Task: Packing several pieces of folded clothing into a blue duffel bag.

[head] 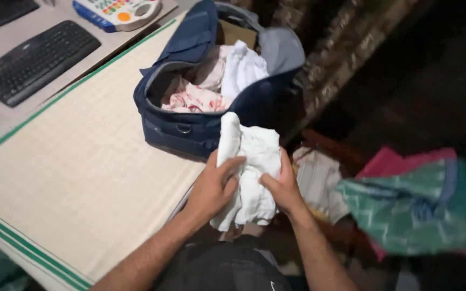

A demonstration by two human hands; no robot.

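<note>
The white cloth (246, 172) hangs bunched just in front of the open navy bag (211, 86), gripped by the left hand (211, 188) and the right hand (284, 188), fingers curled into its folds. Folding it neatly calls for shifting both grips to the corners. Beside the bag lies a cream mat (82, 161).

We get one head-worn view, looking steeply down, close over our lap, mat-covered table (82, 161) edge at left.
</note>
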